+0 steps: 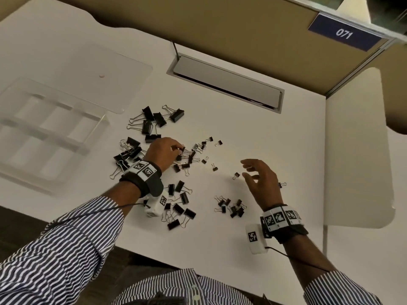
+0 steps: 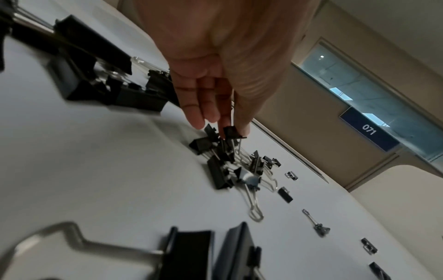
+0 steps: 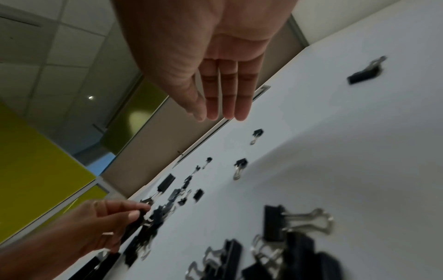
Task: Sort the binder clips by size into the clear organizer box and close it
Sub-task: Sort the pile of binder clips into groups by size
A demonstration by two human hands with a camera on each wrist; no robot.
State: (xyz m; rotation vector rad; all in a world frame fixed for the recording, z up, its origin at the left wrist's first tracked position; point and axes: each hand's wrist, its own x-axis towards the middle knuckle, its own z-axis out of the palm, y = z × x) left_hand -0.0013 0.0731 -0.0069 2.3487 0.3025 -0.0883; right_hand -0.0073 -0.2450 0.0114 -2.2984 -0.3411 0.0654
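Black binder clips of three sizes lie scattered on the white table [image 1: 275, 133]: large ones [image 1: 154, 119] at the back, medium ones [image 1: 180, 208] near the front, small ones [image 1: 231, 205] to the right. The clear organizer box [image 1: 44, 133] stands open at the left, its compartments showing no clips, its lid [image 1: 110, 69] lying flat behind it. My left hand [image 1: 179, 148] pinches a binder clip [image 2: 231, 132] at the middle pile. My right hand [image 1: 245, 169] hovers open above the table, fingers straight [image 3: 225, 113], just right of a small clip [image 1: 236, 175].
A grey cable flap [image 1: 224, 82] is set into the table behind the clips. A tan partition with a blue "071" sign [image 1: 344, 33] rises at the back. The table's front edge [image 1: 198, 258] runs close to my body.
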